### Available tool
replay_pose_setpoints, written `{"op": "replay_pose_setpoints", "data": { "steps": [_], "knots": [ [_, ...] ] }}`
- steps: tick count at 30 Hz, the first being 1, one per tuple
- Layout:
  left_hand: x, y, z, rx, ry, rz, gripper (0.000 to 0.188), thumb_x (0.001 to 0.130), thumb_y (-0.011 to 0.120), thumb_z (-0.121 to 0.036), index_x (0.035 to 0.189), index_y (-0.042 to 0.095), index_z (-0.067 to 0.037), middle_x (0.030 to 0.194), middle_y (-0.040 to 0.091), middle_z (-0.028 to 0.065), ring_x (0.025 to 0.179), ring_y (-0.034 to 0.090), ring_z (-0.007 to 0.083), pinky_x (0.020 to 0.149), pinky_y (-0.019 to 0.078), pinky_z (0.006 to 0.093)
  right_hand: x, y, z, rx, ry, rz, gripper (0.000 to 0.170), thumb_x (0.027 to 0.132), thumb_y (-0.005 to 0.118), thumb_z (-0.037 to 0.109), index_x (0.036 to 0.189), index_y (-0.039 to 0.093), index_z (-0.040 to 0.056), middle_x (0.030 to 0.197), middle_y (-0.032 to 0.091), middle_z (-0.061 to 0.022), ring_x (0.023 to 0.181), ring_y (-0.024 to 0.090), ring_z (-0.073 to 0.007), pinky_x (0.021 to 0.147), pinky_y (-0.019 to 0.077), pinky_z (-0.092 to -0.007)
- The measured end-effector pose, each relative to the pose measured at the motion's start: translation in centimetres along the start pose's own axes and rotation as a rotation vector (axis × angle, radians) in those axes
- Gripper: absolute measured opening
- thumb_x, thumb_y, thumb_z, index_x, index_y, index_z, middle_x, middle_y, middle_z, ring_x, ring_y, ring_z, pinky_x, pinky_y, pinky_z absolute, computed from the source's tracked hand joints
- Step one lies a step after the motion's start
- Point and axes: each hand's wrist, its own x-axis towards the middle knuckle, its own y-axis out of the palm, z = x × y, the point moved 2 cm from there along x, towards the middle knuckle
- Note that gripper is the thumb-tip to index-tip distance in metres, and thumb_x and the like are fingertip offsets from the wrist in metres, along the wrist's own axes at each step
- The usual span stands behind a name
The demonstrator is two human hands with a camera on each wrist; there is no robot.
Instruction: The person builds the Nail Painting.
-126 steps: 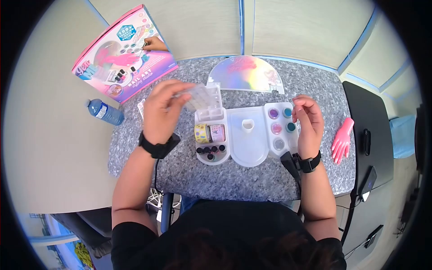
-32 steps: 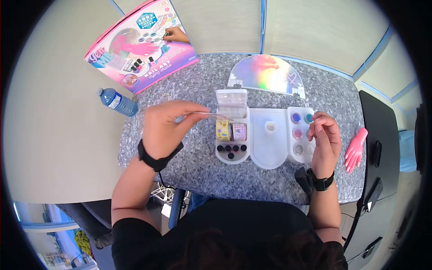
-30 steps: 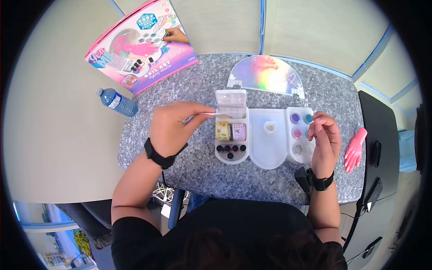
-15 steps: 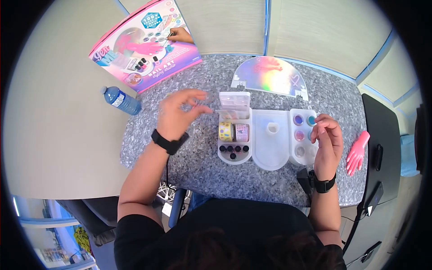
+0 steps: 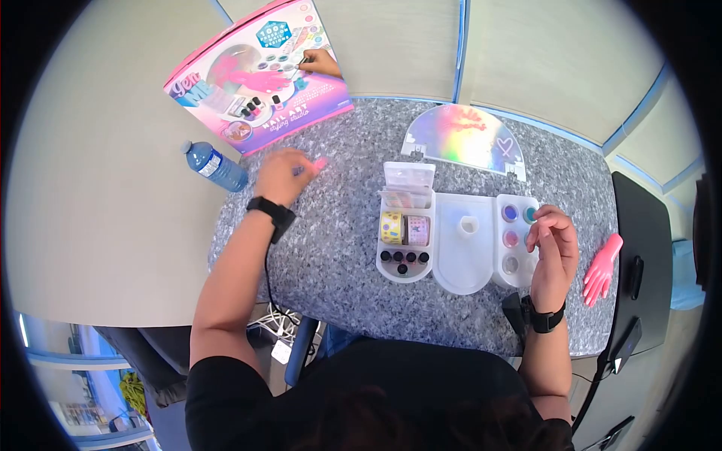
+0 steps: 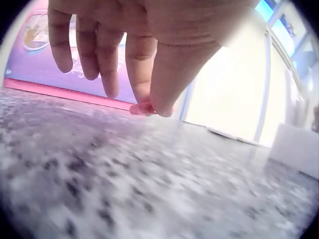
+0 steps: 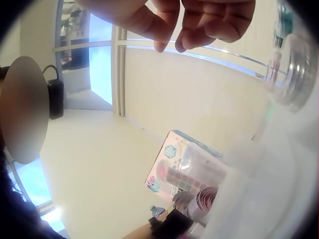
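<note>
My left hand (image 5: 282,178) is low over the table's back left, between the bottle and the tray. Its thumb and index finger pinch a small pink translucent piece (image 6: 141,108), whose kind is too small to make out; the other fingers hang down. My right hand (image 5: 555,255) hovers loosely curled beside the right tray section (image 5: 519,276), holding nothing. Small pots of glitter (image 5: 511,239) sit there, partly behind the fingers. The white tray (image 5: 462,274) also bears rolls of patterned tape (image 5: 391,228), several black-capped bottles (image 5: 401,257) and a compartment with its clear lid (image 5: 408,175) raised.
A pink nail art box (image 5: 259,83) stands at the back left, with a water bottle (image 5: 216,165) in front of it. A holographic half-round panel (image 5: 462,139) lies behind the tray. A pink model hand (image 5: 603,270) lies near the right edge.
My left hand has let go of a thin clear sheet, which now stands in the lidded compartment. It then moved left and down and took up the pink piece. The right hand stays beside the pots.
</note>
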Motion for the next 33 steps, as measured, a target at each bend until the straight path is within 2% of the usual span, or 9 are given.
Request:
{"op": "replay_pose_setpoints", "data": {
  "steps": [2,7,9,13,15,21,24,28,33],
  "knots": [
    [0.4,-0.1,3.0,-0.131,-0.204,0.088,0.019,0.080,0.090,-0.028,0.086,0.083,-0.013,0.111,0.077,0.0102,0.105,0.070,0.0322,0.093,0.0544,0.0432,0.0,-0.1,0.1,0.020,-0.009,0.000,0.009,0.105,0.060,0.004,0.112,0.066,0.0039,0.122,0.063,-0.0098,0.084,0.056,-0.0098,0.074,0.0462,-0.0259],
    [1.2,-0.6,4.4,-0.208,-0.277,0.241,0.020,0.081,0.091,-0.020,0.095,0.083,-0.009,0.110,0.078,0.0104,0.107,0.073,0.0274,0.091,0.0549,0.0395,0.2,0.1,0.0,0.000,-0.015,-0.003,0.008,0.105,0.060,0.004,0.111,0.066,0.0037,0.122,0.063,-0.0099,0.083,0.056,-0.0099,0.074,0.0463,-0.0259],
    [1.5,-0.5,4.3,-0.228,-0.358,0.343,0.018,0.080,0.091,-0.017,0.094,0.083,-0.009,0.097,0.079,0.0061,0.094,0.073,0.0220,0.084,0.0559,0.0371,-0.3,0.0,0.0,-0.006,0.002,-0.010,0.008,0.105,0.060,0.004,0.111,0.066,0.0036,0.122,0.063,-0.0099,0.083,0.056,-0.0098,0.074,0.0464,-0.0259],
    [1.3,0.0,4.7,-0.225,-0.309,0.283,0.020,0.078,0.093,-0.019,0.093,0.083,-0.012,0.087,0.077,0.0074,0.086,0.075,0.0235,0.078,0.0569,0.0374,0.1,0.0,0.1,-0.012,-0.024,-0.013,0.007,0.105,0.061,0.005,0.111,0.065,0.0035,0.122,0.063,-0.0101,0.083,0.056,-0.0100,0.074,0.0465,-0.0261],
    [1.0,0.6,4.9,-0.410,-0.347,0.364,0.015,0.084,0.089,-0.007,0.093,0.078,-0.006,0.087,0.076,0.0014,0.078,0.068,0.0103,0.073,0.0544,0.0290,0.0,-0.1,0.1,-0.011,-0.008,-0.014,0.007,0.105,0.061,0.005,0.111,0.065,0.0035,0.122,0.063,-0.0101,0.083,0.056,-0.0101,0.074,0.0465,-0.0261],
    [-0.3,-0.1,3.4,-0.524,-0.335,0.237,0.017,0.083,0.090,-0.009,0.094,0.079,-0.004,0.084,0.076,0.0019,0.076,0.069,0.0092,0.070,0.0546,0.0279,0.0,0.3,0.6,0.024,0.006,-0.007,0.009,0.105,0.060,0.005,0.112,0.065,0.0040,0.123,0.062,-0.0093,0.087,0.057,-0.0102,0.075,0.0465,-0.0262],
    [-1.3,-3.5,-2.3,-0.670,-0.416,0.101,0.014,0.086,0.087,-0.007,0.097,0.079,-0.002,0.089,0.077,0.0031,0.078,0.070,0.0080,0.071,0.0542,0.0256,-0.2,1.9,2.3,-0.005,0.002,0.064,0.011,0.102,0.061,0.003,0.112,0.067,0.0042,0.122,0.062,-0.0094,0.091,0.057,-0.0111,0.080,0.0475,-0.0264],
    [-3.6,-7.7,-13.2,-1.001,-0.340,0.036,0.015,0.091,0.077,0.009,0.105,0.075,0.005,0.108,0.078,0.0108,0.101,0.075,0.0150,0.086,0.0594,0.0267,0.1,5.5,6.0,-0.348,-0.256,0.296,0.016,0.093,0.067,-0.002,0.105,0.074,0.0052,0.113,0.067,-0.0118,0.099,0.065,-0.0206,0.085,0.0514,-0.0304],
    [-5.1,-8.2,-21.1,-1.218,-0.175,0.179,0.019,0.090,0.076,0.012,0.108,0.075,0.005,0.112,0.078,0.0139,0.103,0.076,0.0182,0.089,0.0608,0.0285,0.3,9.3,8.2,-0.571,-0.492,0.408,0.021,0.084,0.079,0.003,0.105,0.078,0.0089,0.113,0.071,-0.0054,0.092,0.066,-0.0243,0.078,0.0541,-0.0349]
  ]
}}
